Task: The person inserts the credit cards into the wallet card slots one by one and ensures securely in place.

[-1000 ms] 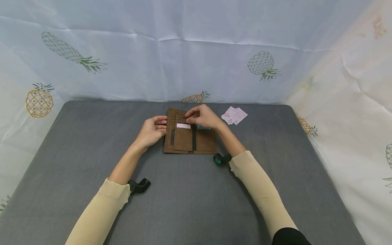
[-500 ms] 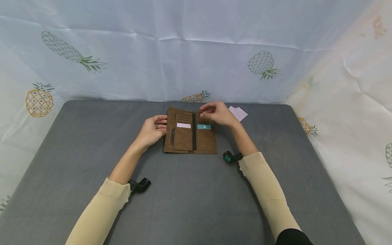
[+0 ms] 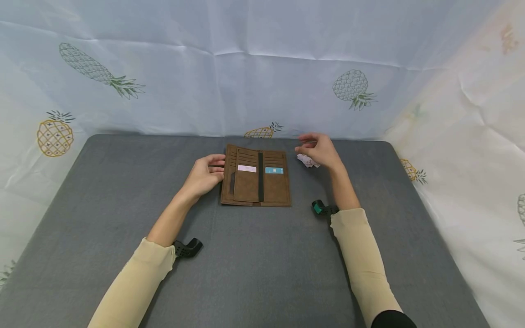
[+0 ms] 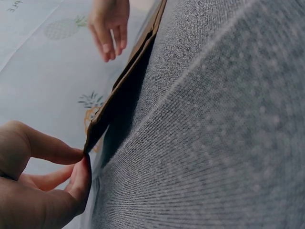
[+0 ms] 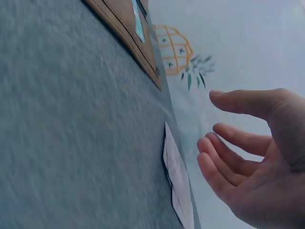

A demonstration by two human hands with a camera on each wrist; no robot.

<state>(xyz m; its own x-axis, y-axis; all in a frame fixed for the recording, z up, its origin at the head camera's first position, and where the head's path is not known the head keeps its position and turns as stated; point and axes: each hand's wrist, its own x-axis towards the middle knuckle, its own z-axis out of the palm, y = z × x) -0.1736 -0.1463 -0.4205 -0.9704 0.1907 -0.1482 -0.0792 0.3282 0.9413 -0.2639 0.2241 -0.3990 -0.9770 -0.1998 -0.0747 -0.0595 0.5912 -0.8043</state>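
Observation:
An open brown wallet (image 3: pixel 246 190) lies on the table in the head view. A white-pink card (image 3: pixel 247 168) shows in its left slots and a blue card (image 3: pixel 274 170) in its right slots. My left hand (image 3: pixel 203 175) pinches the wallet's left edge; in the left wrist view the thumb and fingers (image 4: pixel 71 155) meet on that edge, which is lifted a little. My right hand (image 3: pixel 323 151) hovers over the loose pink cards (image 3: pixel 306 161) to the right of the wallet. In the right wrist view its thumb and fingers are apart, with nothing between them, beside the cards (image 5: pixel 176 176).
A dark grey cloth covers the table (image 3: pixel 254 273). Behind it hangs a white curtain (image 3: pixel 205 91) with pineapple prints. Black wrist devices (image 3: pixel 187 248) sit at both sleeve cuffs.
My right hand has moved right, from over the wallet to over the pink cards, uncovering the wallet's right half and the blue card. The left hand has stayed at the wallet's edge.

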